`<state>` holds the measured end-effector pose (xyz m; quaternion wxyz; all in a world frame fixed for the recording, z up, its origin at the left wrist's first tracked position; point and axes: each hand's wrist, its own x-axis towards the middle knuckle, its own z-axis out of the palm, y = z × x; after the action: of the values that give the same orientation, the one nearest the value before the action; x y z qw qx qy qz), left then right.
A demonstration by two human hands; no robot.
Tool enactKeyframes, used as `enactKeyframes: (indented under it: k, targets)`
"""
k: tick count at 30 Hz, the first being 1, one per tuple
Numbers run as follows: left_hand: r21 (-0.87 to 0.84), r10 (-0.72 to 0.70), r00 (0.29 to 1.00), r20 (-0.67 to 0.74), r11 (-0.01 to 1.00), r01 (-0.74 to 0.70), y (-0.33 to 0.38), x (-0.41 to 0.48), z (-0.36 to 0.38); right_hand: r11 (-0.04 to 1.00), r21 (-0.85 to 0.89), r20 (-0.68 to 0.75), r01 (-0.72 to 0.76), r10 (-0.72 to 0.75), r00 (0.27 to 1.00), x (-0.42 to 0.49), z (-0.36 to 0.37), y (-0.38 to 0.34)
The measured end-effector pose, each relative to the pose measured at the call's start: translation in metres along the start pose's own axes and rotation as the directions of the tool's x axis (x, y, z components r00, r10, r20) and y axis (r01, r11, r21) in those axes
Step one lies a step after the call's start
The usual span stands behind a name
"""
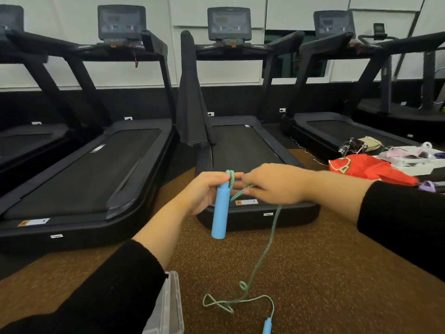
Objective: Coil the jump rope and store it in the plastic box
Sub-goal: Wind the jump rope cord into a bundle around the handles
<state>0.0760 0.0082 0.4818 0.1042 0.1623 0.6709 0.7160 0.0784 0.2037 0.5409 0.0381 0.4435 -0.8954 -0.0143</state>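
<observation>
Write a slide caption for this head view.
Left hand holds a blue handle while right hand winds the rope.

Head-worn view, facing forward and down, hands (240,186) close

plastic box (172,307) half behind sleeve, second handle (267,327) cut off below

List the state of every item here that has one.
Left hand: gripping the top of the blue handle, upright.
Right hand: pinching the rope.
Rope: mostly uncoiled, trailing to the floor.
Second handle: lying on the floor.
Plastic box: on the floor, partly hidden.
</observation>
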Motion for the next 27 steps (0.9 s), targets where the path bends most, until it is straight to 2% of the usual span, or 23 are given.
enactKeyframes:
  k: [9,12,15,19,22,27]
  targets:
    - [-0.005,-0.001,0.998,0.059,1.0,0.001,0.006,-0.007,0.013,0.993,-0.12,0.087,-0.004,0.014,0.996,0.016,-0.058,0.002]
    - [-0.015,0.003,0.994,0.107,1.0,-0.001,0.011,-0.01,0.018,0.99,-0.137,0.037,-0.039,0.044,0.998,0.025,-0.071,0.003]
    - [-0.097,0.024,0.988,0.154,0.995,-0.009,0.017,-0.014,0.022,0.99,-0.12,-0.052,-0.071,0.066,0.996,0.032,-0.08,0.004]
    - [-0.178,0.111,0.983,0.145,0.98,-0.085,0.025,-0.016,0.023,0.989,-0.029,-0.137,-0.142,0.137,0.981,0.039,-0.077,0.011]
    - [-0.172,0.159,0.974,0.163,0.976,-0.131,0.033,-0.019,0.022,0.974,0.137,-0.182,-0.18,0.204,0.962,0.041,-0.071,0.015]
    - [-0.22,0.19,0.952,0.241,0.966,-0.137,0.042,-0.023,0.028,0.885,0.387,-0.195,-0.259,0.353,0.915,0.048,-0.04,0.023]
